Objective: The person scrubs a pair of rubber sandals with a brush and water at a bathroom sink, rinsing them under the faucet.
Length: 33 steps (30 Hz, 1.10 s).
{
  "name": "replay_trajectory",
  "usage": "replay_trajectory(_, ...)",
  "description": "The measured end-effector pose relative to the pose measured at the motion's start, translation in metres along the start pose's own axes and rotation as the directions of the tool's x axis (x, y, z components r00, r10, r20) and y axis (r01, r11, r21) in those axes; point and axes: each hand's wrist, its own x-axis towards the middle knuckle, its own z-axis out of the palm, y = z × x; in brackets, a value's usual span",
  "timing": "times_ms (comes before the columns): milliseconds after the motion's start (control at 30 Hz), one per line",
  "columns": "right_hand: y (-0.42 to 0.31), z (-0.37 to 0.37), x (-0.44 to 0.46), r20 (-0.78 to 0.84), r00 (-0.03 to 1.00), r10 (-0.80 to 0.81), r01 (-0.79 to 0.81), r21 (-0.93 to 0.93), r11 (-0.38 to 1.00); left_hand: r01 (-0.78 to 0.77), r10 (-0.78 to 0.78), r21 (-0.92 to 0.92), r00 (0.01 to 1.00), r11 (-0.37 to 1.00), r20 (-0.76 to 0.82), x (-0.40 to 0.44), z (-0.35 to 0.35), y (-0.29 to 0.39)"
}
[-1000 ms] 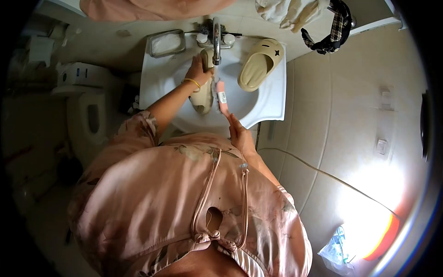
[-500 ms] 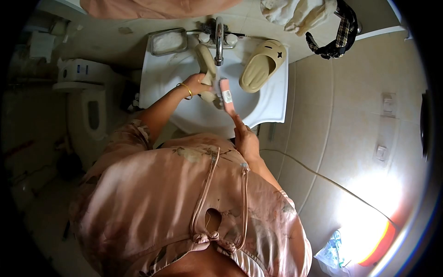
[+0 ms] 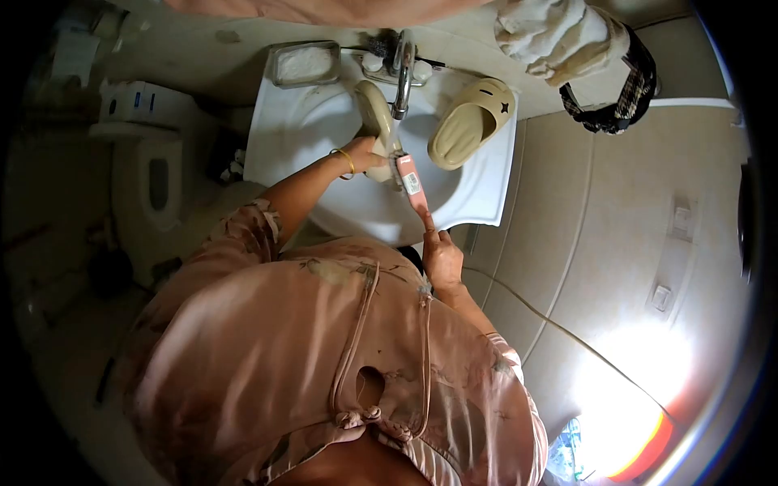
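My left hand [image 3: 362,154], with a gold bangle at the wrist, grips a beige slipper [image 3: 373,109] that is tilted on its side over the sink basin, below the faucet [image 3: 403,73]. A pink brush [image 3: 412,182] is held by its handle in my right hand [image 3: 442,255], near the basin's front edge. The brush's bristles face the slipper and touch or nearly touch it. A second beige slipper [image 3: 470,125] rests on the right side of the sink [image 3: 494,190]. Part of the held slipper is hidden by my left fingers.
A soap dish [image 3: 305,63] sits at the sink's back left corner. White cloth [image 3: 559,36] and a black headband [image 3: 624,105] hang at upper right. A toilet [image 3: 158,182] stands to the left. A cord [image 3: 559,326] runs along the right wall.
The slipper in my left hand has turned from lying flatter to tilted on its side. My right hand and the brush have shifted slightly down and right. The whole view has also shifted.
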Motion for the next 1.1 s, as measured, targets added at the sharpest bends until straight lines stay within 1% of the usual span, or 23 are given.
replay_trajectory(67,-0.009,0.005,0.016,0.006,1.0,0.015,-0.015,-0.029,0.999,0.074,-0.081,0.093,0.993,0.993,0.085,-0.014,-0.013,0.04)
replay_trajectory(100,-0.012,0.006,0.035,-0.09,0.994,-0.057,0.061,0.049,0.997,0.005,-0.009,0.056,0.998,0.998,0.067,-0.011,-0.005,0.027)
replay_trajectory(167,-0.031,0.002,0.087,-0.179,0.98,-0.089,0.09,0.0,0.996,-0.145,0.145,-0.006,0.989,0.989,0.008,0.008,0.006,-0.004)
replay_trajectory(200,-0.033,0.002,0.086,-0.161,0.983,-0.093,0.094,-0.001,0.996,0.003,-0.004,0.006,0.993,1.0,0.119,0.012,0.002,-0.006)
replay_trajectory(267,-0.031,-0.001,0.078,-0.145,0.986,-0.077,0.077,-0.007,0.997,-0.152,0.159,0.077,0.983,0.985,-0.088,0.006,0.008,-0.013)
replay_trajectory(300,-0.02,-0.001,0.053,0.01,1.0,-0.018,0.018,0.013,1.0,-0.229,0.247,0.114,0.951,0.967,-0.185,0.008,0.012,-0.015)
replay_trajectory(333,-0.008,0.01,0.02,0.04,0.999,0.011,-0.011,0.001,1.0,0.0,0.005,0.09,0.999,0.996,-0.049,0.01,0.007,-0.011)
replay_trajectory(367,0.003,0.02,0.005,0.065,0.997,0.03,-0.029,-0.011,1.0,0.01,-0.008,0.091,1.0,0.996,-0.029,0.014,0.003,-0.002)
replay_trajectory(433,-0.011,0.005,0.034,0.001,1.0,-0.001,0.001,0.002,1.0,0.06,-0.063,0.095,0.998,0.994,0.028,0.005,0.001,0.006)
replay_trajectory(467,-0.021,-0.003,0.055,-0.033,0.999,-0.012,0.012,0.008,1.0,-0.052,0.055,-0.049,0.997,0.997,0.053,0.003,0.001,0.006)
replay_trajectory(500,-0.031,-0.007,0.088,-0.124,0.99,-0.07,0.069,-0.015,0.998,-0.112,0.115,-0.087,0.993,0.99,0.027,0.005,0.003,0.004)
replay_trajectory(567,-0.039,-0.012,0.127,-0.163,0.983,-0.083,0.08,-0.024,0.997,-0.219,0.216,-0.148,0.976,0.965,-0.035,0.003,0.006,-0.002)
replay_trajectory(600,-0.041,-0.012,0.116,-0.1,0.993,-0.065,0.064,-0.017,0.998,-0.099,0.099,0.002,0.995,0.995,0.002,-0.008,-0.003,0.019)
replay_trajectory(667,-0.029,-0.017,0.066,0.03,0.999,-0.032,0.033,-0.034,0.999,-0.117,0.118,0.035,0.992,0.993,-0.047,-0.01,-0.003,0.014)
replay_trajectory(700,-0.023,-0.023,0.042,0.165,0.986,0.008,-0.016,0.049,0.999,-0.121,0.124,0.045,0.989,0.992,-0.08,-0.006,-0.001,0.008)
replay_trajectory(733,-0.02,-0.024,0.043,0.166,0.986,0.017,-0.025,0.044,0.999,-0.032,0.036,0.103,0.999,0.994,-0.033,-0.001,0.0,-0.001)
replay_trajectory(800,-0.029,-0.027,0.05,0.155,0.987,0.032,-0.037,0.028,0.999,-0.049,0.049,-0.005,0.998,0.999,-0.03,0.011,0.013,-0.03)
replay_trajectory(833,-0.037,-0.034,0.083,0.119,0.993,0.023,-0.024,0.006,1.0,-0.068,0.066,-0.057,0.997,0.996,-0.034,0.018,0.017,-0.035)
replay_trajectory(867,-0.041,-0.039,0.107,0.079,0.997,0.008,-0.007,-0.017,1.0,-0.166,0.162,-0.133,0.986,0.977,-0.044,0.012,0.014,-0.023)
replay_trajectory(967,-0.034,-0.036,0.121,-0.05,0.998,-0.033,0.033,0.01,0.999,-0.068,0.067,-0.027,0.997,0.997,-0.024,0.003,0.005,-0.015)
replay_trajectory(1000,-0.031,-0.029,0.099,-0.079,0.997,-0.017,0.017,-0.003,1.0,-0.078,0.078,-0.03,0.997,0.997,-0.011,0.0,0.002,-0.007)
replay_trajectory(1033,-0.03,-0.025,0.072,-0.09,0.994,-0.06,0.056,-0.05,0.997,-0.087,0.087,-0.039,0.996,0.995,-0.006,-0.005,0.0,0.002)
replay_trajectory(1100,-0.036,-0.017,0.039,0.124,0.991,-0.054,0.059,-0.039,0.997,-0.055,0.055,-0.007,0.999,0.998,0.002,-0.003,0.0,0.0)
